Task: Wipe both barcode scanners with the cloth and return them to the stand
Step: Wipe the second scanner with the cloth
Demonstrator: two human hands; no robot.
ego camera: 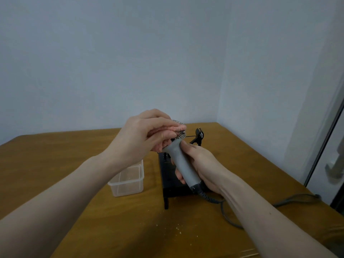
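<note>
Pointing up-left: grey scanner (181, 165), long axis diagonal, head under cloth (177, 132).

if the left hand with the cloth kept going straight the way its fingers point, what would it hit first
The left hand points right, toward the stand's black upright clip. That clip looks like the first thing in line, though depth is unclear and the hand might pass in front of it.

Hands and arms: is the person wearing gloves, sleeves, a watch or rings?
No. The left hand and right hand are bare, without gloves. Both forearms are uncovered as far as the picture shows, with no sleeves, watch or bracelet. No rings are visible.
</note>
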